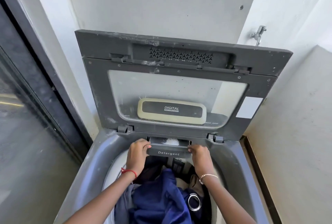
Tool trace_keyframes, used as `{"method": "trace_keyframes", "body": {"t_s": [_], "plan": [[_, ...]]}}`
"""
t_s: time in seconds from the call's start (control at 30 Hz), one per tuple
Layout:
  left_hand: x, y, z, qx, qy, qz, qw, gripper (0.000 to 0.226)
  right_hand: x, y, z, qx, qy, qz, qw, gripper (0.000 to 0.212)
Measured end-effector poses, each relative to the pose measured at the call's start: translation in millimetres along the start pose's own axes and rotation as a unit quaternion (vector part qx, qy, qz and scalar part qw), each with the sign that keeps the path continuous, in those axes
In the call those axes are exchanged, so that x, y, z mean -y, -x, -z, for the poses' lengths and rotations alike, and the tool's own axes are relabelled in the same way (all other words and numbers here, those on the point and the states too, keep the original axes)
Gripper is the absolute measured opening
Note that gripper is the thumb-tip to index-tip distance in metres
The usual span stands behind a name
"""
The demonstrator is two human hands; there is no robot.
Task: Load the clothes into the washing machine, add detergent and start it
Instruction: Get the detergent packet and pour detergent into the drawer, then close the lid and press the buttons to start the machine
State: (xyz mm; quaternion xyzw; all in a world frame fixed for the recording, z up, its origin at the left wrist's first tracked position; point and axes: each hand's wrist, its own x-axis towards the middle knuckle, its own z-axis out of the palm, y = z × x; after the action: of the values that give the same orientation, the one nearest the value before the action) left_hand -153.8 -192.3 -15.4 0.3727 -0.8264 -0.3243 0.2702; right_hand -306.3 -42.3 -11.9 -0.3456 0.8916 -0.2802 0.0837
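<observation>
A grey top-loading washing machine [93, 166] stands before me with its lid [179, 87] raised upright. Its drum holds a pile of clothes [158, 196], mostly dark blue, with some black and beige pieces. At the back rim sits a drawer marked "Detergent" [168, 152], slightly pulled out, with white powder [171, 141] showing inside it. My left hand [137, 152] grips the drawer's left end and my right hand [198, 153] grips its right end.
A dark-framed glass door [30, 98] runs along the left. White walls close in behind and to the right. A metal tap [258, 34] juts from the wall above the lid's right corner. A low ledge [294, 116] flanks the machine on the right.
</observation>
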Motion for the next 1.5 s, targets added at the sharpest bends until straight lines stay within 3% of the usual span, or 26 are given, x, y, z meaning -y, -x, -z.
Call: {"method": "trace_keyframes", "body": {"t_s": [0.23,0.37,0.57,0.63,0.73,0.83,0.93,1.03,1.13,1.23,1.5], "plan": [[-1.3,-19.5,-0.3,-0.013,-0.067,-0.011,0.998,0.015,6.0,-16.8,4.8,-0.029,0.11,0.031,0.993,0.007],[1.7,-20.3,-3.2,-0.017,-0.065,-0.008,0.998,0.022,1.2,-21.7,1.3,-0.039,0.145,0.055,0.987,0.04],[-0.6,-24.5,-6.9,-0.029,-0.08,-0.011,0.996,0.025,1.7,-30.0,2.6,-0.05,0.154,0.084,0.983,0.047],[-3.4,-24.8,-7.1,-0.028,-0.11,-0.016,0.993,0.024,3.8,-30.4,6.2,-0.022,0.182,0.088,0.979,0.043],[-15.2,-24.5,-2.7,-0.045,-0.143,-0.041,0.988,0.029,11.5,-32.4,20.2,-0.019,0.136,0.079,0.987,0.014],[-45.9,-39.0,13.2,-0.111,-0.174,-0.205,0.957,0.034,36.5,-36.2,59.3,-0.127,0.054,0.148,0.979,0.012],[-98.1,-67.9,41.2,-0.203,-0.214,-0.332,0.896,0.064,77.4,-49.7,117.5,-0.318,0.015,0.288,0.903,0.013],[-155.2,-97.9,71.1,-0.225,-0.219,-0.377,0.872,0.082,109.4,-72.7,170.9,-0.396,0.068,0.346,0.848,0.034],[-193.5,-122.5,90.8,-0.207,-0.278,-0.365,0.864,0.091,127.7,-88.7,202.2,-0.333,0.138,0.333,0.871,0.06],[-205.5,-138.1,98.2,-0.178,-0.333,-0.339,0.862,0.096,130.6,-98.0,213.3,-0.237,0.187,0.301,0.904,0.069],[-205.6,-133.3,99.7,-0.174,-0.331,-0.343,0.862,0.091,130.7,-95.1,210.0,-0.29,0.155,0.299,0.896,0.058]]}}
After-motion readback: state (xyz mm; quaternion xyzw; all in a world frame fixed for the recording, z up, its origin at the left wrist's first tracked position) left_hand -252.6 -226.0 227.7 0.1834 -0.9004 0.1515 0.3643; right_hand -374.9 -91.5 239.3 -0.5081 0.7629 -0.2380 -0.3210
